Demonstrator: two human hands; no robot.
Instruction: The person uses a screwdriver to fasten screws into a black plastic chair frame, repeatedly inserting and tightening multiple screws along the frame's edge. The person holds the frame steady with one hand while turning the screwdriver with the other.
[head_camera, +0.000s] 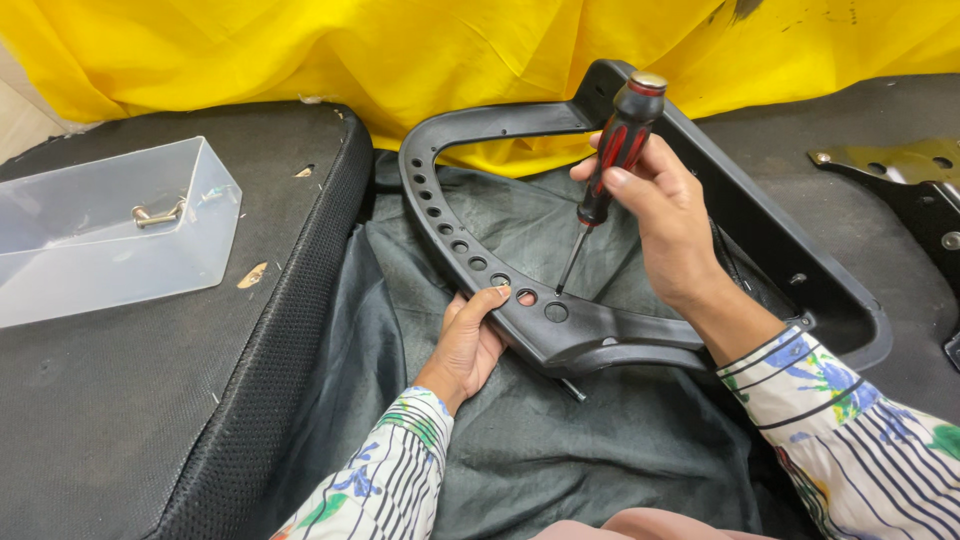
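The screwdriver (612, 150) is gripped in the closed fingers of the right hand (668, 225). Its long axis slopes down and leftward from those fingers, the tip set at a hole in the black frame (590, 330). Just left of the tip, the frame edge is clasped by the left hand (468, 345). The tip's seating and any screw cannot be made out; the frame's underside is hidden.

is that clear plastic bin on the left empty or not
Not empty: a small metal fastener lies inside the clear bin, seen through its wall.
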